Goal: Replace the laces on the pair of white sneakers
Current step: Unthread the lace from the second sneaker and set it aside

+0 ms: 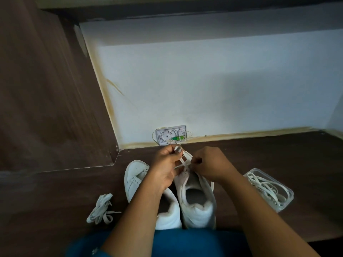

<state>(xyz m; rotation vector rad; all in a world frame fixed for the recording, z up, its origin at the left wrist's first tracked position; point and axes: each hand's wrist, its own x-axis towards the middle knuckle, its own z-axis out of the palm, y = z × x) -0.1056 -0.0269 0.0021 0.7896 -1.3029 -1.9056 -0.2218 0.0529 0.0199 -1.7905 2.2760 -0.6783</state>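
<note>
Right sneaker and left sneaker side by side on desk, centre near, toes far. Left hand grips right sneaker's toe end. Right hand pinches lace there. Loose lace bundle near left. Clear container of laces right.

The single head-worn camera looks down from close above the wooden top, facing the wall.

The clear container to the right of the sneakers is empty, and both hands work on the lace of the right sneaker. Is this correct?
Not fully. In the head view the clear container holds white laces, so it is not empty. The left hand and right hand do work on the lace of the right sneaker.
</note>
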